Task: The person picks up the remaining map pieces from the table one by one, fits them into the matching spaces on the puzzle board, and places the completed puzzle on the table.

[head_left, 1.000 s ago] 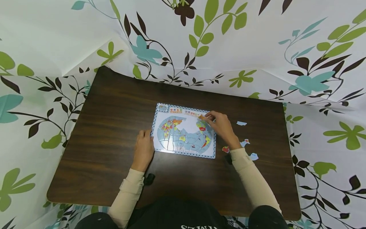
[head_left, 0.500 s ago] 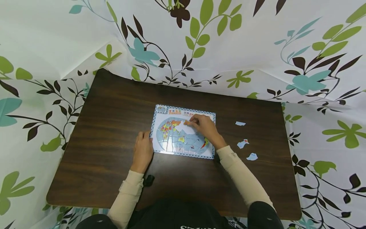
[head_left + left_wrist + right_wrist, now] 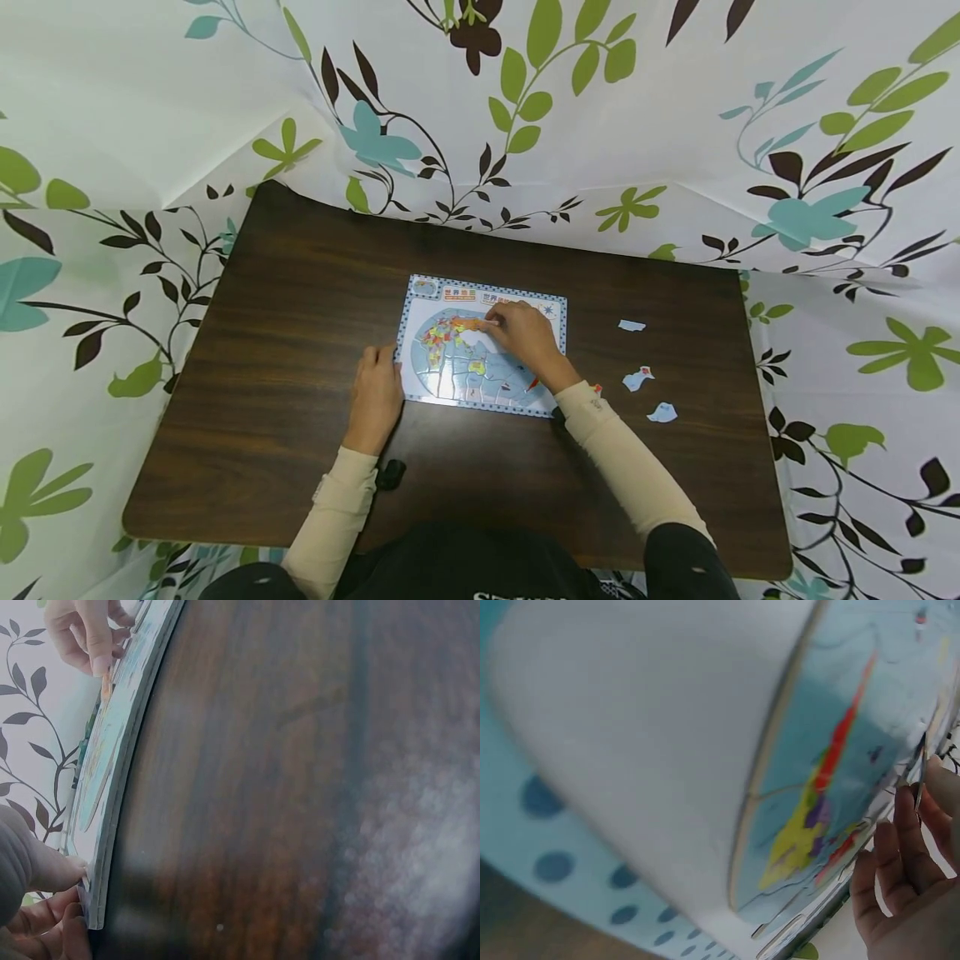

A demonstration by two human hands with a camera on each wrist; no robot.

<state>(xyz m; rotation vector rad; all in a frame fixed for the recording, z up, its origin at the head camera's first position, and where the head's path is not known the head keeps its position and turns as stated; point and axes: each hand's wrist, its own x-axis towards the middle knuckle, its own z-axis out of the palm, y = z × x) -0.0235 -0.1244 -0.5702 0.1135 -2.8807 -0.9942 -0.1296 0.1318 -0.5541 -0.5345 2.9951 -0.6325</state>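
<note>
A world-map jigsaw puzzle (image 3: 418, 312) lies flat on the table, with a white gap in the upper part of the map. At its left edge my left hand (image 3: 377, 396) grips the board, the thumb (image 3: 56, 870) over the top face and the fingers along the side. My right hand (image 3: 525, 337) reaches over the map and pinches an orange puzzle piece (image 3: 106, 684) between thumb and fingertips. That piece sits low at the upper border of the gap, beside the orange land. In the right wrist view the pinched piece (image 3: 921, 776) shows edge-on.
Right of the board lie loose puzzle pieces: a pale blue strip (image 3: 632, 325), a blue one with a red spot (image 3: 637, 379), a plain blue one (image 3: 662, 412). A red piece (image 3: 597, 389) is mostly hidden by the right forearm. The dark wooden table (image 3: 285, 333) meets a leaf-patterned curtain (image 3: 450, 100).
My right hand has carried the orange piece leftward from the map's upper right to the gap, then settled it lower against the orange land. My left hand has stayed put.
</note>
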